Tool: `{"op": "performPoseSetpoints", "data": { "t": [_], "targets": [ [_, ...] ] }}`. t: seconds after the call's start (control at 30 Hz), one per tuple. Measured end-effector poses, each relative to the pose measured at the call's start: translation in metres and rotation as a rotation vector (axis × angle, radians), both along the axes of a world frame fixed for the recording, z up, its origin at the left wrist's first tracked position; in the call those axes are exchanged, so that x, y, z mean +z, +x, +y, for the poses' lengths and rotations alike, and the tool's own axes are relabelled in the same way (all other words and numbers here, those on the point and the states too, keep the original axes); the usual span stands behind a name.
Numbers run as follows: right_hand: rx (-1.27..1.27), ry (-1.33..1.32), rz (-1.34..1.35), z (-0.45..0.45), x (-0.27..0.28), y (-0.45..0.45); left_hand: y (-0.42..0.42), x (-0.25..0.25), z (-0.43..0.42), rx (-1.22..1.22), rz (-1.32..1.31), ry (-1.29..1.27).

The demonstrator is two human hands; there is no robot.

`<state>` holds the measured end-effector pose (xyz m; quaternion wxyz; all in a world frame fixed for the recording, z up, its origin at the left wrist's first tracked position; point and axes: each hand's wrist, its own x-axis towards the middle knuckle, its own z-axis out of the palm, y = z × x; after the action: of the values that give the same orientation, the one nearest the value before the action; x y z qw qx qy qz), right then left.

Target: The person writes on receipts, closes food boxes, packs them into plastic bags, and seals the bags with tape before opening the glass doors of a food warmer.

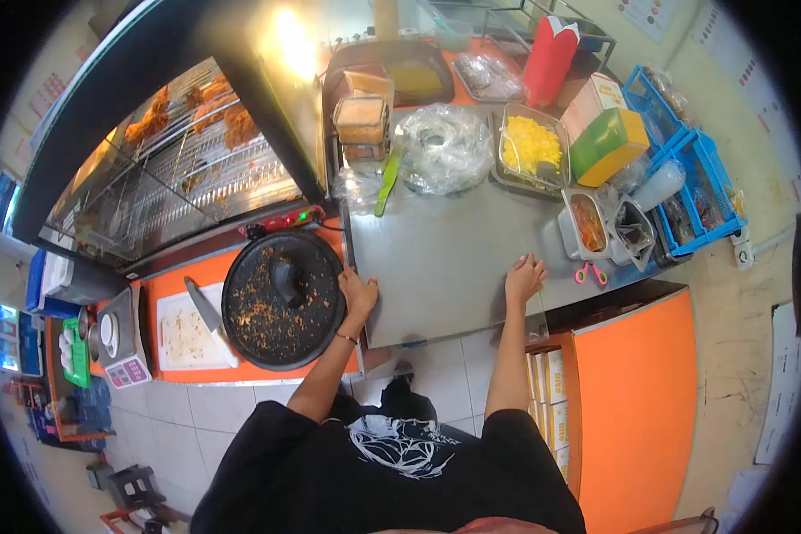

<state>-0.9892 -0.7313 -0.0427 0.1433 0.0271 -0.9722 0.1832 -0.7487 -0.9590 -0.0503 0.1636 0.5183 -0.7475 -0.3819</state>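
My left hand (358,292) rests at the left edge of the steel worktop (445,258), beside a round black pan (258,334) with crumbs on it and a dark curved object. Its fingers are loosely curled, and whether they hold anything is hidden. Toward the right of the worktop, my right hand (526,277) lies with fingers bent, left of the pink scissors (590,274). Farther back are a green utensil (388,184), a clear plastic bundle (445,147) and a tray of yellow food (532,145).
A glass display case (178,160) with fried pieces stands at the left. Below it, a knife (206,311) lies on a white board (182,338) near a scale (125,351). Steel food containers (586,222) and blue baskets (699,191) line the right. An orange cabinet (636,400) stands beside me.
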Motion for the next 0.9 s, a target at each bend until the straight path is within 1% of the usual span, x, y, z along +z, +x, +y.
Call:
{"op": "performPoseSetpoints", "data": {
  "t": [0.07,0.1,0.17,0.2,0.23,0.33,0.37,0.4,0.43,0.53,0.57,0.63,0.73,0.77,0.83,0.9],
  "targets": [
    [0.022,0.039,-0.182,0.0,0.005,-0.007,-0.002,-0.005,-0.002,0.013,0.047,-0.046],
    [0.03,0.047,-0.183,0.0,0.006,-0.01,-0.003,-0.005,-0.002,0.021,0.046,-0.04],
    [0.041,0.034,-0.304,0.002,0.009,-0.019,-0.003,-0.002,-0.002,0.012,0.037,-0.033],
    [0.059,0.039,-0.302,0.004,0.006,-0.031,-0.004,-0.003,-0.002,0.03,0.038,-0.031],
    [0.09,0.036,-0.439,0.005,0.004,-0.045,-0.005,-0.005,-0.002,0.028,0.031,-0.046],
    [0.179,0.017,-0.677,0.009,0.0,-0.072,-0.004,-0.009,-0.003,0.044,0.023,-0.071],
    [0.166,-0.008,-0.734,0.009,-0.005,-0.078,-0.005,-0.005,-0.001,0.055,0.043,-0.057],
    [0.169,-0.018,-0.761,0.008,-0.007,-0.078,-0.006,-0.008,-0.001,0.065,0.064,-0.043],
    [0.172,-0.028,-0.788,0.006,-0.008,-0.077,-0.007,-0.01,-0.003,0.042,0.032,-0.062],
    [0.136,0.033,-0.717,0.004,-0.011,-0.069,-0.009,-0.014,-0.003,0.093,0.07,-0.083],
    [0.134,0.051,-0.707,0.004,-0.011,-0.069,-0.009,-0.005,-0.002,0.098,0.027,-0.031],
    [0.151,0.073,-0.69,0.006,-0.011,-0.065,-0.009,-0.007,-0.001,0.127,0.032,-0.036],
    [0.163,0.065,-0.664,0.005,-0.004,-0.068,-0.01,-0.002,0.0,0.146,0.038,-0.015],
    [0.173,0.129,-0.737,0.003,-0.002,-0.075,-0.011,0.0,0.002,0.143,0.02,-0.024],
    [0.248,0.139,-0.806,0.008,0.01,-0.072,-0.01,-0.004,0.002,0.125,-0.005,-0.046],
    [0.242,0.181,-0.752,0.007,0.007,-0.069,-0.012,0.001,0.003,0.146,-0.018,-0.016]
  ]
}}
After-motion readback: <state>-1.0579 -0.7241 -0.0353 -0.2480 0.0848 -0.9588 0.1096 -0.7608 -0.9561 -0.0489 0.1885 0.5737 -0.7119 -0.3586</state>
